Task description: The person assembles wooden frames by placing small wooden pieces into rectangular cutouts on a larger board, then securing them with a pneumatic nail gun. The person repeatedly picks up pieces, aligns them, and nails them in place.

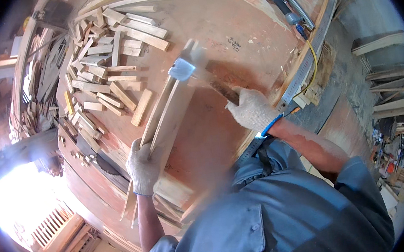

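My left hand (143, 167), in a pale work glove, is closed around a pair of long, narrow wooden strips (162, 109) that slant away from me over the table. My right hand (253, 109), gloved too, grips the dark wooden handle of a hammer (225, 92). Its head end is smeared by motion; a bright, bluish metallic patch there overlaps the strips' far ends. Whether the hammer touches the wood I cannot tell. Beneath the strips is the worn reddish-brown worktable (198, 140).
Many short wood offcuts (111, 81) lie heaped at the table's far left. A curved saw blade (107, 169) sits near the left edge. At the far right is a pneumatic nail gun (284, 6) with a yellow hose (315, 68). A long metal ruler (299, 79) runs along the right edge.
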The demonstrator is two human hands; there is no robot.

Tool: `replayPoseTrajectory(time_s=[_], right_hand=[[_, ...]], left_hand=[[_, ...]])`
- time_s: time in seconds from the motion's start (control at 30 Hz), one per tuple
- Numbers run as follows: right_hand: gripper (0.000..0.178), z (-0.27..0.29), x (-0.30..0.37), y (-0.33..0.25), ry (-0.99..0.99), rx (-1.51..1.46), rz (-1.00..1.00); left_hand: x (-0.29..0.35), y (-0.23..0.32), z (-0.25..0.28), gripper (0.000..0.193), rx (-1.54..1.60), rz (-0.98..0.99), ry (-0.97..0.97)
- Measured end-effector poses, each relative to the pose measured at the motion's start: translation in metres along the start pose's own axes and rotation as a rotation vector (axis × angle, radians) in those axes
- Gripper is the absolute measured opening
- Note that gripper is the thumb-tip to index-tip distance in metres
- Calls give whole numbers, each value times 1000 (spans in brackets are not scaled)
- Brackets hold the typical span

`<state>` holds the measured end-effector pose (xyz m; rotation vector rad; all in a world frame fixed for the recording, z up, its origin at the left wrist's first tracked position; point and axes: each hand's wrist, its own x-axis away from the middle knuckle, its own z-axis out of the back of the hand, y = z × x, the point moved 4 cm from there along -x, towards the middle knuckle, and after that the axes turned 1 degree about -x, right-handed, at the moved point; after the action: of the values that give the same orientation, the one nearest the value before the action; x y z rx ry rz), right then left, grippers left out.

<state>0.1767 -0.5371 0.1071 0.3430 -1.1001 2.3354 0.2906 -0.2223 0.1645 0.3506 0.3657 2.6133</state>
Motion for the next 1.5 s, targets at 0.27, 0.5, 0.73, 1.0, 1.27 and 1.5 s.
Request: replayPoseTrajectory(time_s=[0.27, 0.5, 0.73, 1.0, 1.27, 1.5], right_hand=[[36, -36, -8, -3, 148, -118, 111], [36, -46, -21, -8, 145, -93, 114], [17, 34, -2, 17, -239, -442, 118], [7, 80, 11, 51, -323, -1124, -222], [10, 58, 6, 63, -330, -1029, -297], [8, 77, 16, 38, -255, -674, -157]], left_hand=[[-12, -12, 5, 21, 52, -31, -8], [-18, -16, 8, 22, 12, -61, 14], [12, 11, -8, 28, -151, -48, 107], [38, 39, -21, 29, -190, -41, 111], [35, 37, -20, 25, -175, -74, 146], [31, 30, -17, 24, -172, -46, 125]])
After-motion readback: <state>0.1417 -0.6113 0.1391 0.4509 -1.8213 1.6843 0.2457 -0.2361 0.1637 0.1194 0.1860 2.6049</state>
